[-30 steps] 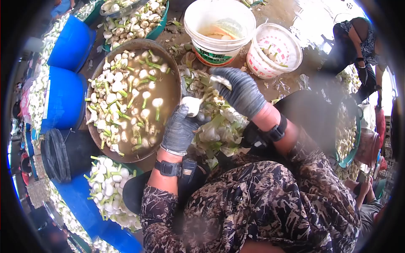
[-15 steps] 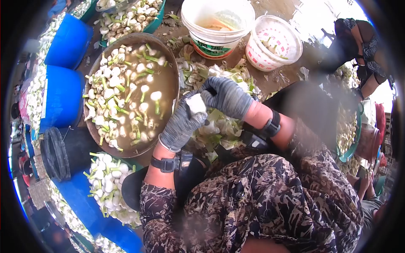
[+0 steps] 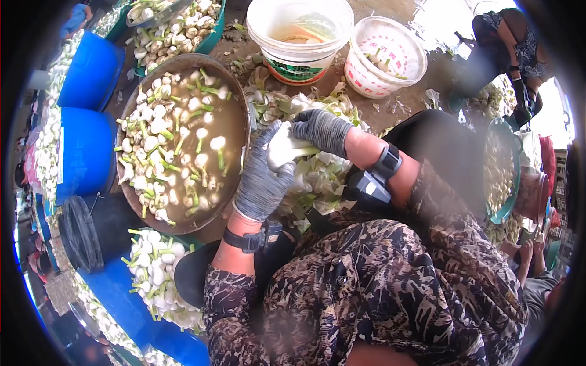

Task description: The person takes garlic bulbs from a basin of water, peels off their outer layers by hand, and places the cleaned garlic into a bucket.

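My left hand (image 3: 264, 183), in a grey knit glove, is closed around a white garlic bulb (image 3: 282, 148) with a short green stem pointing right. My right hand (image 3: 325, 132), gloved the same way, has its fingers curled in a pinch at the bulb's upper edge. Whether loose skin is between those fingers I cannot make out. Left of my hands stands a wide round basin (image 3: 246, 113) of murky water with many stemmed garlic bulbs in it. Peeled garlic skins and leaves (image 3: 317, 183) lie in a heap beneath my hands.
Ahead stand a white bucket (image 3: 259, 33) and a smaller white tub (image 3: 367, 85) holding a few bulbs. Blue tubs (image 3: 85, 149), a black bucket (image 3: 104, 229) and a pile of cleaned garlic (image 3: 155, 268) are at left. Another person (image 3: 519, 49) is at upper right.
The bulb has turned in my left hand, so its green stem now shows towards the right. My left fingers have straightened upward a little. The view has shifted slightly.
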Demonstrator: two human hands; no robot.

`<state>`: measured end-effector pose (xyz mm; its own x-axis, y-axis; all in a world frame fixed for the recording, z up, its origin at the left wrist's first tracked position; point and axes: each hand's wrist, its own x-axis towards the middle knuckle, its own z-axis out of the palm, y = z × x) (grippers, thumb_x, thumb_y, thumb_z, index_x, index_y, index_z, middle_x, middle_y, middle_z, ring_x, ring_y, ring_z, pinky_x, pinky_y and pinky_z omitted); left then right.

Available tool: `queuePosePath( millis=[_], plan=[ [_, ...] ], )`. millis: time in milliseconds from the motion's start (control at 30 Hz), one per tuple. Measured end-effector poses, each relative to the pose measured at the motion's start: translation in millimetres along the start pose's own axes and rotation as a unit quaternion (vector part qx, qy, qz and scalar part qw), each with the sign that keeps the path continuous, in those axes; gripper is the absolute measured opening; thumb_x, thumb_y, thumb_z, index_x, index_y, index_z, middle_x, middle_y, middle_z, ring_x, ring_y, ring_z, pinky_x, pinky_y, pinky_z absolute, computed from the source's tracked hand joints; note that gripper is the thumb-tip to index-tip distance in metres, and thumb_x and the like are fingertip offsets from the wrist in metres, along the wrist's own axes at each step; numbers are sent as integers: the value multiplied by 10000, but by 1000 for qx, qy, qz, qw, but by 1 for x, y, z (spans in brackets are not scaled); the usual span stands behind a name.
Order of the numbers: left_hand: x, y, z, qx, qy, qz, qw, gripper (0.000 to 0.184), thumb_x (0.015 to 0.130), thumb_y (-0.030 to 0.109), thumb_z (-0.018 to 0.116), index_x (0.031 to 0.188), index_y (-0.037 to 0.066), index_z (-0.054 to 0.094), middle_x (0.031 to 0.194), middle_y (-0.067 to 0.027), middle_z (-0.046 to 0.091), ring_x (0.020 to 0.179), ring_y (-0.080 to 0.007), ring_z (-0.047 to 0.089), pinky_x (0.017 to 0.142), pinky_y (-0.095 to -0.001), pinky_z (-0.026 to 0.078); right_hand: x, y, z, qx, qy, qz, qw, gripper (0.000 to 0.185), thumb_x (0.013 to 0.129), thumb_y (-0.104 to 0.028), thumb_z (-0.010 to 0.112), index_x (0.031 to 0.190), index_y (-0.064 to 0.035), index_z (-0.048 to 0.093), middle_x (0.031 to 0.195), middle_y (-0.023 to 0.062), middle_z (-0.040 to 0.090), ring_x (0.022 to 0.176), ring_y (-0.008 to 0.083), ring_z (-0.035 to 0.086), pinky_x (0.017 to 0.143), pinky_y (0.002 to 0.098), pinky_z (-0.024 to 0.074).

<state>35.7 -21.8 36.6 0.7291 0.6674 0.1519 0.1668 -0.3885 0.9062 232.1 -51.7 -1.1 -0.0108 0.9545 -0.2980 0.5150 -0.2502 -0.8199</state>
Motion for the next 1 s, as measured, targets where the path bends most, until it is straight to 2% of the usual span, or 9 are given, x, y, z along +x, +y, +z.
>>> queuePosePath(
  millis=[100,133,167,300,433,567,667,833,1000],
  plan=[
    [-1,-19,3,-69,36,-27,997,394,891,119,531,1269,17,483,1192,-134,576,1023,-232,606,914,-345,498,4,28,10,-143,41,-288,946,237,877,-237,603,967,-25,660,813,182,651,784,343,636,748,384,499],
    [0,-25,1,-325,41,-107,939,353,914,182,514,1231,28,500,1112,-122,595,886,-214,610,793,-333,522,-9,2,13,59,-15,3,998,256,882,-255,601,997,-29,639,846,192,657,800,358,636,755,384,502],
    [0,-31,-1,-556,41,-179,811,331,937,245,497,1194,38,518,1031,-110,613,749,-197,615,671,-320,546,-17,-7,20,21,1,13,1000,257,870,-259,604,965,-22,628,852,206,655,824,381,634,761,402,503],
    [12,-20,-11,-617,96,-255,738,291,955,283,457,1109,53,548,753,-44,563,583,-142,546,516,-292,504,-25,-7,34,-126,-41,-10,991,251,875,-259,588,984,-35,620,888,201,663,853,394,633,781,421,498],
    [19,-18,-8,-415,70,-208,883,311,967,302,494,1164,64,525,796,-37,590,562,-119,547,486,-256,481,-24,-4,13,144,142,-82,976,406,896,-337,649,1097,10,588,977,212,662,879,265,641,779,390,497],
    [12,-20,16,-229,-15,-227,946,426,921,198,624,1276,51,441,949,-62,598,677,-92,570,602,-240,526,-30,-35,-19,240,46,-60,968,358,910,-306,651,1092,-3,588,915,48,636,849,123,585,780,318,498],
    [0,-13,28,-324,42,-228,917,479,946,187,598,1366,60,405,994,-46,597,710,-107,605,632,-254,543,-15,6,-32,203,302,-147,920,185,934,-192,589,1025,-31,593,899,51,652,801,219,617,754,327,501],
    [-11,-16,0,-394,107,-258,876,382,955,170,574,1303,45,475,1129,-85,628,742,-130,633,683,-279,577,15,39,-136,-184,526,104,824,333,927,-281,592,1173,-58,561,936,178,693,839,308,668,740,409,498],
    [-22,-27,-22,-436,193,-210,853,295,962,153,541,1234,36,534,1061,-76,650,732,-131,643,666,-280,568,83,-31,-7,-150,197,-85,965,328,902,-318,606,1121,-75,622,954,184,670,921,326,654,821,388,503]
  ],
)
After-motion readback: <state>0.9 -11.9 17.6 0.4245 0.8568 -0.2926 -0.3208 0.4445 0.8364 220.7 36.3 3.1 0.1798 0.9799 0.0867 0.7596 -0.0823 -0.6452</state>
